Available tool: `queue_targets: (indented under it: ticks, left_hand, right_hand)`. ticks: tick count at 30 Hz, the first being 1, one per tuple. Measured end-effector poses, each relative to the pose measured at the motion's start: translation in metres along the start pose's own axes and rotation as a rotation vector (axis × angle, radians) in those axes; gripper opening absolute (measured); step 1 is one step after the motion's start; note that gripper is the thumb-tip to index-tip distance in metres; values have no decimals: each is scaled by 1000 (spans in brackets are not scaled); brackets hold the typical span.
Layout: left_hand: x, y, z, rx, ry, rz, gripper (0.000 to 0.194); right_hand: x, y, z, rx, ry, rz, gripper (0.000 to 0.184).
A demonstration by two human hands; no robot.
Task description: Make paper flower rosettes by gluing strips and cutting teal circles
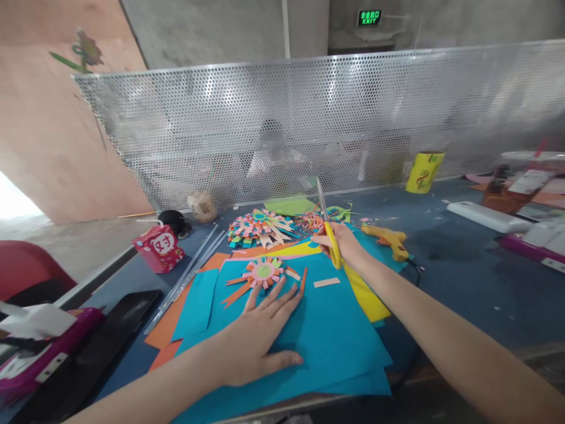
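Note:
My left hand [260, 338] lies flat with spread fingers on blue paper [335, 341]. Its fingertips reach the lower edge of a paper rosette [263, 271] with a green centre, pink ring and orange tails. In my right hand [344, 244] is a pair of yellow-handled scissors [325, 215], blades pointing up and away, held above the far edge of the sheets. A pale paper strip [326, 282] and a thin orange strip [303, 279] lie on the blue paper between my hands. Beyond them sits a pile of finished-looking rosettes [260, 227].
A yellow glue gun [388, 240] lies right of the paper. Clear glue sticks [185, 277] and a pink box [159, 247] are at left. Purple power strips [48, 353] flank both sides. A perforated metal screen [198, 129] closes the far edge; a person sits behind it.

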State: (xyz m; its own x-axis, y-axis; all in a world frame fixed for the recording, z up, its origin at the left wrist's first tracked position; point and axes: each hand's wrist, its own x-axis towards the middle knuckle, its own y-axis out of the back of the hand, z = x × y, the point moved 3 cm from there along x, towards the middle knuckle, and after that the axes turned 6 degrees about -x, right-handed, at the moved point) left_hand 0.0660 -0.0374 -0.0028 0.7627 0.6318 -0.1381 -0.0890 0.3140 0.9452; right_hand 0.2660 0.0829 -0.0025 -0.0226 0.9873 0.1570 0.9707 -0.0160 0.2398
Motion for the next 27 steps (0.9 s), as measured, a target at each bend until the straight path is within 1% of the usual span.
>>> queue_targets:
  ticks: [2, 5, 7, 8, 10, 13, 16, 18, 22, 27]
  left_hand:
    - [-4, 4, -8, -2, 21, 51, 71]
    - [0, 12, -14, 15, 63, 197, 64]
    - [7, 15, -16, 50, 100, 259, 66]
    - [12, 14, -16, 75, 114, 263, 69]
    - [20, 11, -17, 117, 110, 231, 75]
    - [29, 8, -21, 108, 90, 180, 79]
    - [35, 11, -25, 50, 82, 200, 86]
    - [38, 15, -26, 21, 52, 226, 88]
    - [48, 22, -25, -6, -14, 251, 85]
    - [59, 28, -27, -28, -47, 257, 78]
  right_hand:
    - [-1, -1, -1, 2, -6, -11, 30]
    - [-2, -4, -3, -14, -3, -33, 32]
    - [-4, -8, -5, -33, 7, -58, 31]
    - [-6, -10, -6, -42, 16, -73, 30]
    - [-10, -15, -9, -57, 35, -102, 29]
    - [-16, -21, -12, -75, 52, -141, 30]
    - [-16, -22, -10, -84, 56, -164, 29]
    - [-14, -21, -6, -87, 57, -163, 27]
    - [-9, -18, -3, -91, 52, -137, 28]
    - [-6, -16, -2, -70, 49, -121, 30]
